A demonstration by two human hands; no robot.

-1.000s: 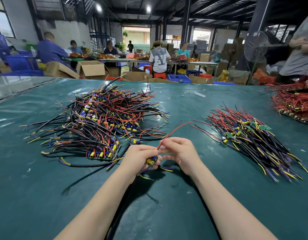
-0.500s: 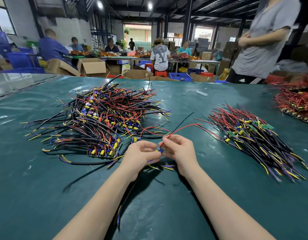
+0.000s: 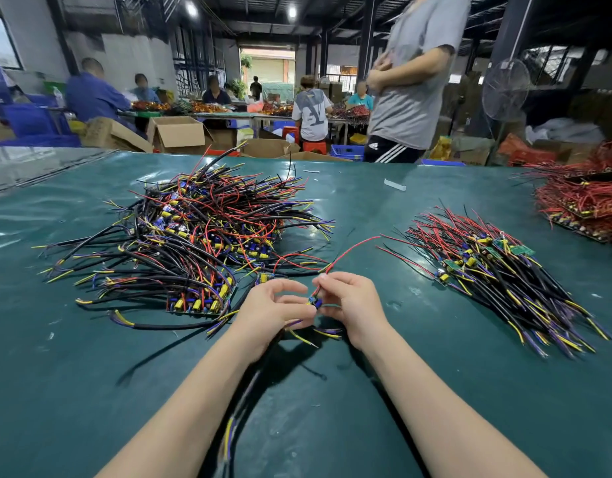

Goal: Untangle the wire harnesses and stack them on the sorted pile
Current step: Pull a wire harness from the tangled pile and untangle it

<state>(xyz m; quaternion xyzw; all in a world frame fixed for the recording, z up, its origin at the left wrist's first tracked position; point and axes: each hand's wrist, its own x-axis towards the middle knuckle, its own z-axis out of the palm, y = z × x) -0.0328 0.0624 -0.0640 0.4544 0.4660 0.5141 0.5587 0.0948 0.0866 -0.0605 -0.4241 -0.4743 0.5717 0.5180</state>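
Observation:
A big tangled heap of wire harnesses (image 3: pixel 201 236), black, red, yellow and purple with small circuit boards, lies on the left of the green table. On the right lies the sorted pile (image 3: pixel 497 274), its wires running one way. Between them, near me, both hands hold one harness (image 3: pixel 314 301) just above the table. My right hand (image 3: pixel 352 305) pinches its small blue and yellow board, and a red wire (image 3: pixel 352 248) rises from there to the right. My left hand (image 3: pixel 273 312) curls round the black cable, whose purple and yellow ends trail under my forearm.
A red-wired pile (image 3: pixel 583 198) sits at the table's right edge. A small white strip (image 3: pixel 394 184) lies far back on the green mat (image 3: pixel 332 391). A person in a grey shirt (image 3: pixel 411 81) stands at the far edge. Boxes and other workers fill the background.
Both hands stay at the same spot, working the one harness; the black cable now hangs lower under my left forearm. The person in grey has walked leftward along the far edge.

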